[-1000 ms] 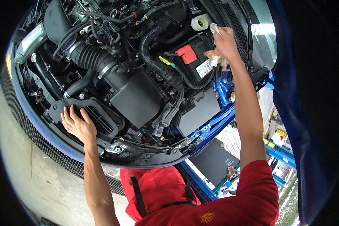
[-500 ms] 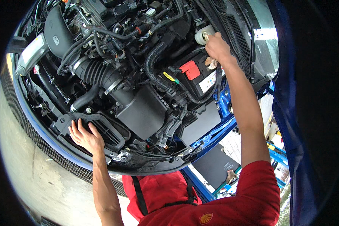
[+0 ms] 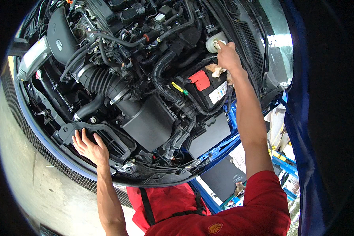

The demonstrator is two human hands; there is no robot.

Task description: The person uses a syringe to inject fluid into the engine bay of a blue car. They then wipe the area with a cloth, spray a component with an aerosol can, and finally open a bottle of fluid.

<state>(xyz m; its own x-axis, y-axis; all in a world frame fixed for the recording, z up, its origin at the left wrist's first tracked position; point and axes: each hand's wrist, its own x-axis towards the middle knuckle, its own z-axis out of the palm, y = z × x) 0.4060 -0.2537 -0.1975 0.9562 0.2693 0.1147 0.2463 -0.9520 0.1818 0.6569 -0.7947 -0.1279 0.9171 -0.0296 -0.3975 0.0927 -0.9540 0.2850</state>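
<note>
A car's engine bay (image 3: 151, 179) carries a fluid reservoir (image 3: 212, 44) at one o'clock, battery (image 3: 214, 83) at two, air-filter box (image 3: 149, 125) at nine.

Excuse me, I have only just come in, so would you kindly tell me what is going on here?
A person in a red top is at the open front of a blue car. The right hand holds a pale rag at a whitish reservoir. More crumpled cloth shows below that hand, over the black battery. The left hand is spread over a black plastic duct and grips nothing.
</note>
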